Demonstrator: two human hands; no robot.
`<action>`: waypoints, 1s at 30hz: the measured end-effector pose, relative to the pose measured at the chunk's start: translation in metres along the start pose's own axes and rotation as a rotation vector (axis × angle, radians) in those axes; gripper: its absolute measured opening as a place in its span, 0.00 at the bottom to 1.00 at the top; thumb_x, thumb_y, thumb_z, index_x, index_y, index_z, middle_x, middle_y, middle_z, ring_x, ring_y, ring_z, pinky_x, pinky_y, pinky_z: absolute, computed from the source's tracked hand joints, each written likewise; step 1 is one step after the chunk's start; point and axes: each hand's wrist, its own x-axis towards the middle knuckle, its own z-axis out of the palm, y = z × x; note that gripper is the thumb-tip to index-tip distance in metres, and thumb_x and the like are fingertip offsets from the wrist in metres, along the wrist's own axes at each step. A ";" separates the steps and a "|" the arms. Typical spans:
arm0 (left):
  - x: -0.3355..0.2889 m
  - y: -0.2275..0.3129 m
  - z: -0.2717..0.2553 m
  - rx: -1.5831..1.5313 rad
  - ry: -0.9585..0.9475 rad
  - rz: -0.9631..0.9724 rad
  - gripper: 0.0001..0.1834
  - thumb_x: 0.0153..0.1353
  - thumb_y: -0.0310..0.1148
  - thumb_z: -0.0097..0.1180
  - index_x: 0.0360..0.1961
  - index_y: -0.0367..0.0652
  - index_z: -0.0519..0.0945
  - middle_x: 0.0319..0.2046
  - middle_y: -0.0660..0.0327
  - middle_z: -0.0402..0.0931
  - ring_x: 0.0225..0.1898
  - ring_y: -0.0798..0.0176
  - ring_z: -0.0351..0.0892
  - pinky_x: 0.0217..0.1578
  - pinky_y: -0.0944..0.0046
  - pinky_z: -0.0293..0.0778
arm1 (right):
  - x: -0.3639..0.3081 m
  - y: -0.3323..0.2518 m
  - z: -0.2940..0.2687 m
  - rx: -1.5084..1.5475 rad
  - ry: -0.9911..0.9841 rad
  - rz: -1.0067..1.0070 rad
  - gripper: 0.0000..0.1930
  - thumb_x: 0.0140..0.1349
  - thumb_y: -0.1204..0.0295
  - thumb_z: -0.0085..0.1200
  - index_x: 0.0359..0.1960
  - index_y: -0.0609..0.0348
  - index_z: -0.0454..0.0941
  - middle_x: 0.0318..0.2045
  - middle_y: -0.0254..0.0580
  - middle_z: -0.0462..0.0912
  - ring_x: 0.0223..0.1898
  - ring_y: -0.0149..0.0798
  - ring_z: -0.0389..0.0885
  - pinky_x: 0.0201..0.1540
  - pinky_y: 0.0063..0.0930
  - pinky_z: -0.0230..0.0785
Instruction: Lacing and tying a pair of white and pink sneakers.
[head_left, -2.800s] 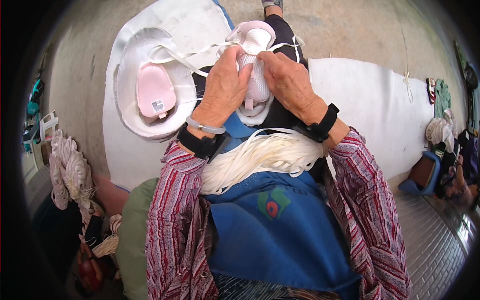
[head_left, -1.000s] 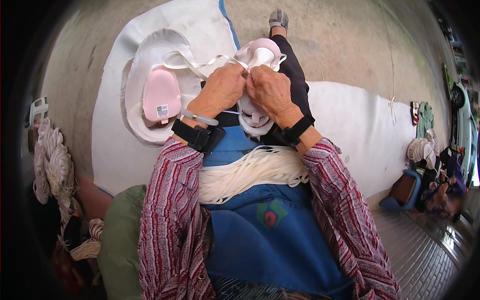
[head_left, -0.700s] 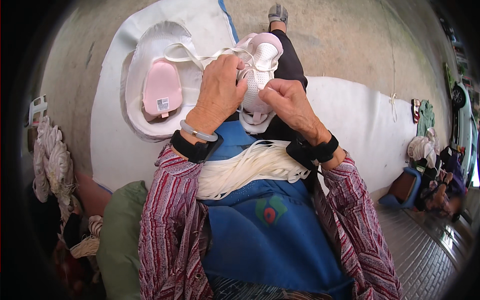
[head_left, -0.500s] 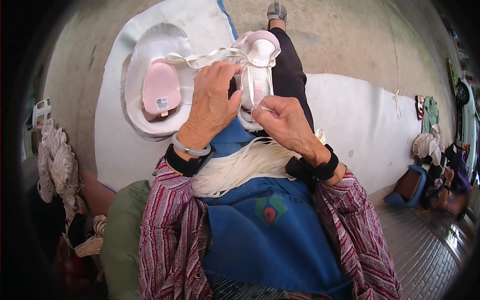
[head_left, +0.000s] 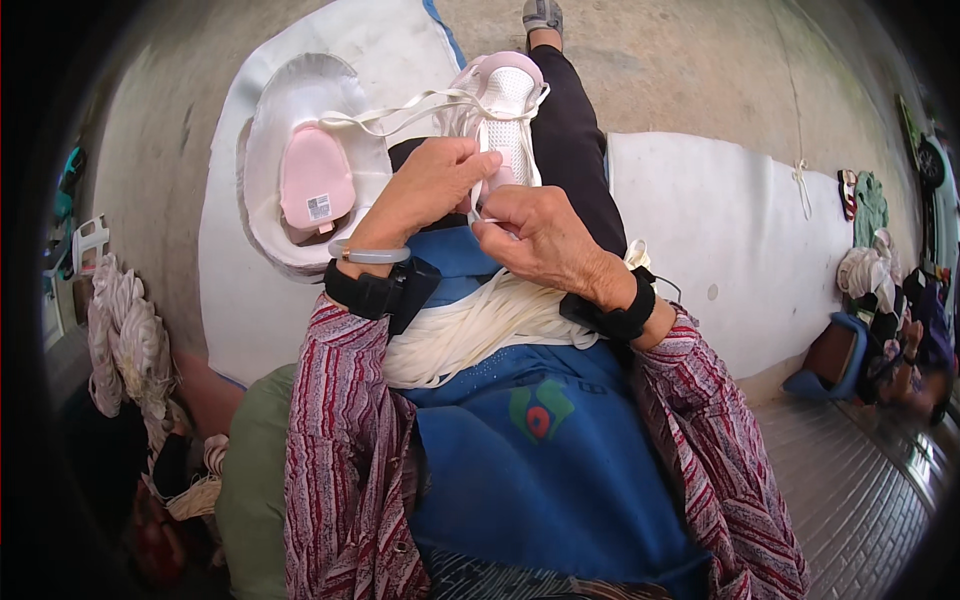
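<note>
A white mesh sneaker with pink trim lies between my knees, toe pointing away from me. My left hand is closed at the sneaker's left side, thumb over the lacing edge; its other fingertips are partly hidden. Fingers pinched, my right hand holds a white shoelace at the near end of the lacing. Part of that lace loops out to the left, over a white oval shell with a pink padded piece in it. Across my lap, on a blue apron, lies a bundle of white laces.
White sheeting lies on both sides of my legs. At the left hang bundles of white laces, near a white plastic stool. A blue chair and another person are at the far right.
Both hands have moved closer together; my right hand has shifted left and slightly down with the lace. The left thumb now reaches over the sneaker's lacing edge.
</note>
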 end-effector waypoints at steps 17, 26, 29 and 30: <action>-0.092 0.036 0.048 -0.035 -0.840 0.232 0.15 0.69 0.38 0.45 0.38 0.38 0.79 0.31 0.58 0.81 0.31 0.62 0.78 0.37 0.64 0.73 | -0.013 -0.045 -0.065 0.429 -0.241 0.211 0.15 0.67 0.67 0.51 0.25 0.64 0.74 0.18 0.32 0.72 0.21 0.22 0.67 0.24 0.20 0.61; 0.006 -0.013 0.031 -1.037 -0.202 -0.154 0.27 0.70 0.49 0.42 0.49 0.31 0.72 0.39 0.49 0.79 0.38 0.55 0.82 0.41 0.58 0.80 | -0.033 -0.087 -0.034 0.505 -0.740 -0.340 0.13 0.69 0.67 0.46 0.27 0.62 0.71 0.21 0.41 0.75 0.23 0.42 0.80 0.25 0.30 0.69; 0.004 -0.009 0.024 -0.897 -0.099 -0.216 0.26 0.70 0.48 0.43 0.44 0.31 0.75 0.34 0.50 0.80 0.34 0.58 0.83 0.37 0.62 0.81 | -0.033 -0.081 -0.038 0.681 -0.910 0.165 0.15 0.69 0.66 0.48 0.25 0.62 0.69 0.21 0.43 0.73 0.23 0.42 0.77 0.26 0.33 0.68; 0.000 0.002 0.017 -0.649 -0.051 -0.254 0.26 0.69 0.49 0.44 0.42 0.31 0.77 0.30 0.54 0.80 0.27 0.62 0.81 0.30 0.65 0.80 | -0.041 -0.069 -0.034 0.667 -0.818 0.122 0.14 0.69 0.66 0.49 0.26 0.62 0.69 0.20 0.43 0.72 0.21 0.43 0.74 0.25 0.34 0.65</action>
